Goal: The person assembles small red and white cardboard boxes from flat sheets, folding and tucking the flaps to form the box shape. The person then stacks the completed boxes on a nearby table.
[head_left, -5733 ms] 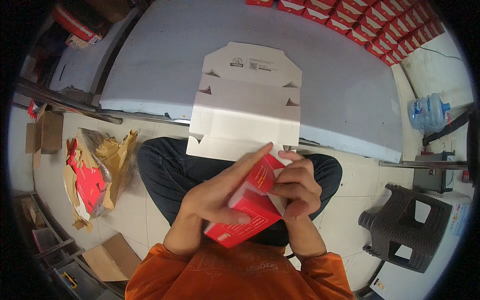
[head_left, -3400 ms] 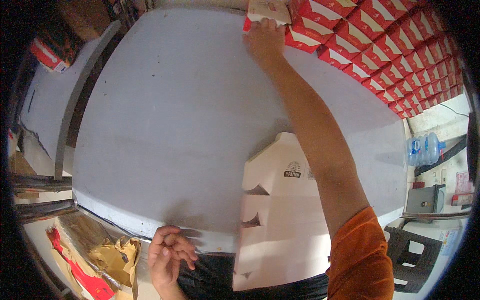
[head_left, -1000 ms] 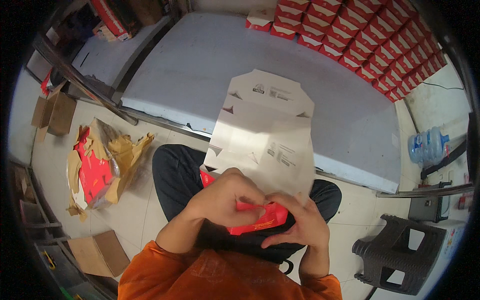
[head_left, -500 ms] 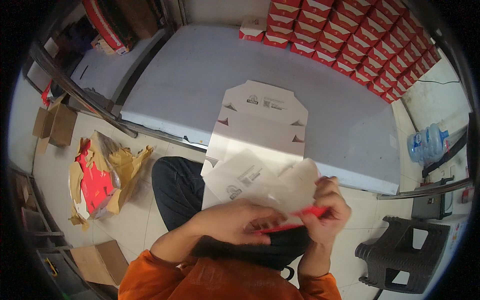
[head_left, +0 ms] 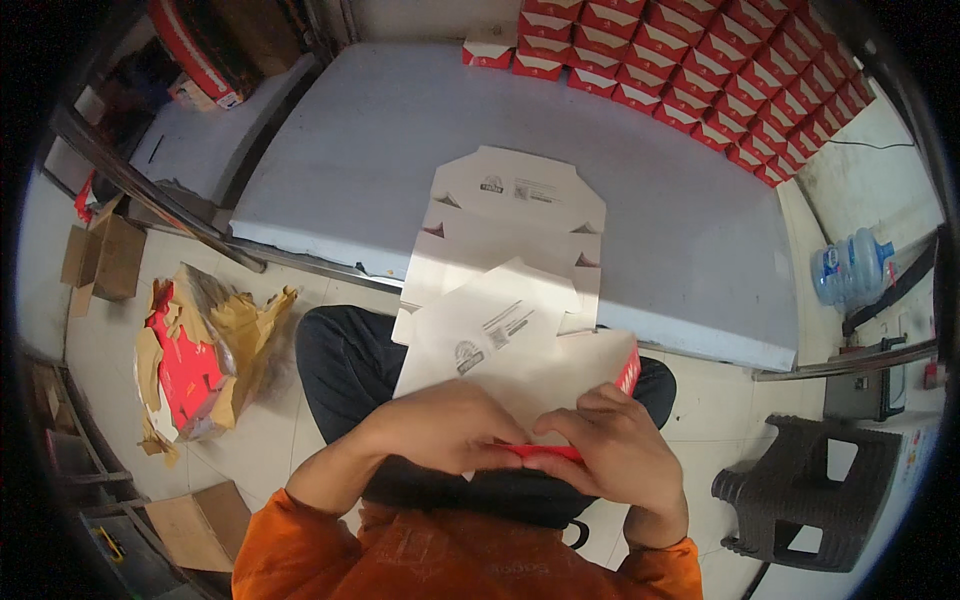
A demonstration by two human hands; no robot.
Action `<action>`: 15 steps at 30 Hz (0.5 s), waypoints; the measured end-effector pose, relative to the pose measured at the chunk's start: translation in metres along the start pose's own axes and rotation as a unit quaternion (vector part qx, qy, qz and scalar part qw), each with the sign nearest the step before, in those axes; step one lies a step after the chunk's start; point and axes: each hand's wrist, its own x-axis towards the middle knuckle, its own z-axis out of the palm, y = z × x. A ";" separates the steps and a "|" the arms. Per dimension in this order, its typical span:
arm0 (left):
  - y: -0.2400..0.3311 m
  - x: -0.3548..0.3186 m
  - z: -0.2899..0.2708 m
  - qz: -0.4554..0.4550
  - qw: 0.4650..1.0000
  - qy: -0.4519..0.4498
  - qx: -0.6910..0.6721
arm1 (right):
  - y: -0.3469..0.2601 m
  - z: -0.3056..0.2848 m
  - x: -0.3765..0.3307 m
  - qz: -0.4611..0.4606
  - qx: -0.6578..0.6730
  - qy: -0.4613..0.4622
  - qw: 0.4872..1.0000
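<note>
Meeting in front of the chest, the left hand (head_left: 440, 428) and the right hand (head_left: 618, 458) come up from orange sleeves at six o'clock, knuckles up and fingers curled inward toward each other.

A grey table (head_left: 390, 140) fills the upper middle. A stack of flat white box blanks (head_left: 505, 235) hangs over its near edge at twelve o'clock from the hands, and rows of red boxes (head_left: 700, 70) line its far side toward one o'clock. On the tiled floor lie torn cardboard and red scraps (head_left: 195, 360) at nine o'clock, a dark plastic stool (head_left: 810, 495) at three o'clock and a water bottle (head_left: 850, 265) at two o'clock.

Both hands pinch the near edge of one unfolded box (head_left: 500, 350), white inside and red outside. Their fingertips press together on its red rim, and the sheet tilts up and away over the lap, just under the overhanging stack.
</note>
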 end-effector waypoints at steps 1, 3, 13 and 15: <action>0.011 0.003 -0.002 -0.038 0.998 0.006 0.051 | 0.003 0.004 0.002 -0.019 -0.022 0.036 0.999; 0.041 0.011 -0.009 -0.114 0.981 0.018 0.153 | 0.011 0.011 0.004 -0.069 -0.053 0.206 0.975; 0.045 0.021 0.004 -0.014 0.810 0.443 -0.385 | 0.016 0.031 0.010 -0.073 -0.148 0.382 0.909; 0.040 0.020 0.004 -0.024 0.840 0.439 -0.318 | 0.009 0.014 0.004 -0.104 -0.233 0.311 0.915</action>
